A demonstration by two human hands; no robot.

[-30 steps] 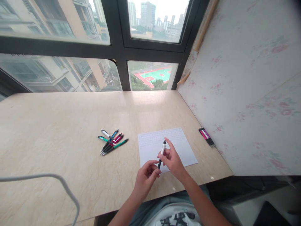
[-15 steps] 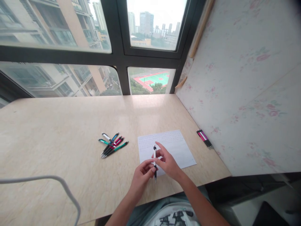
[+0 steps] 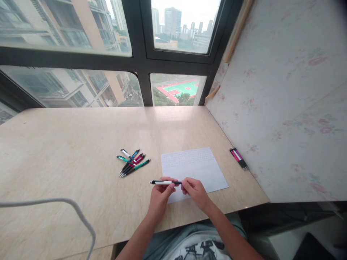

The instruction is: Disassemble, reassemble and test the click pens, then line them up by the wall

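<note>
A white and black ballpoint pen (image 3: 164, 182) lies level between my hands, its clicker end pointing left. My left hand (image 3: 160, 196) is closed on its barrel, thumb in front and fingers behind. The fingers of my right hand (image 3: 195, 191) pinch the black tip end, so the point itself is hidden. Both hands are above the near edge of a sheet of paper (image 3: 195, 169) with rows of handwriting across its upper part.
Left of the paper lies a loose, crossed pile of several pens (image 3: 132, 164) in green, blue, red and white. Several pink and purple pens (image 3: 239, 159) lie side by side along the wall (image 3: 284, 108). A grey cable (image 3: 73, 206) arches over the table's (image 3: 67, 151) left front.
The pen has turned from upright to level, clicker end now left. My right hand has shifted from its upper barrel to the tip end. The view has moved slightly.
</note>
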